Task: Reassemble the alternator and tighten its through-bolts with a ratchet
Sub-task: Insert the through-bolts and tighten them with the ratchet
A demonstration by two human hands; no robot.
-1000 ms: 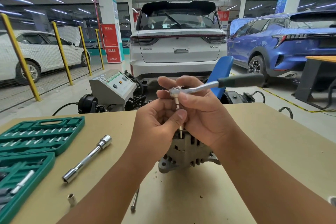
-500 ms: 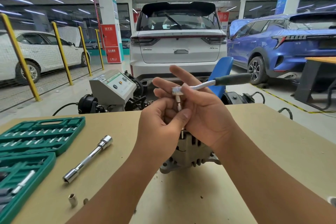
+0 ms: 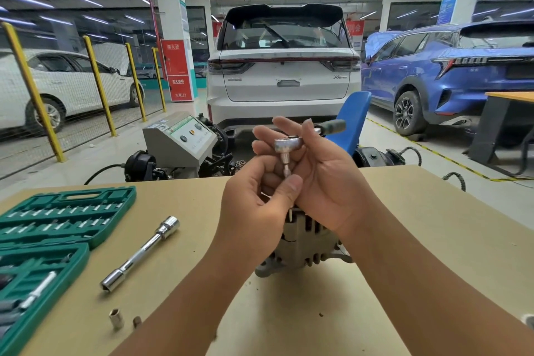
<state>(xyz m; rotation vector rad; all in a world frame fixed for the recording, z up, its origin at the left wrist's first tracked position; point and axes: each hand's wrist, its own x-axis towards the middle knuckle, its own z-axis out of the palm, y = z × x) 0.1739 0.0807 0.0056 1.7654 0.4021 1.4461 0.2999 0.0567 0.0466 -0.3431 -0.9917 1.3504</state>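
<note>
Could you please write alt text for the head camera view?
Two hands work a ratchet over an alternator on a tan table: the left hand pinches the ratchet's extension, the right hand cradles its head. A green socket case lies at left; cars are parked behind.

My left hand (image 3: 254, 205) pinches the thin steel bit under the chrome ratchet (image 3: 289, 145), my right hand (image 3: 326, 179) cradles its head, above the grey finned alternator (image 3: 300, 248) on the tan tabletop (image 3: 433, 225).
</note>
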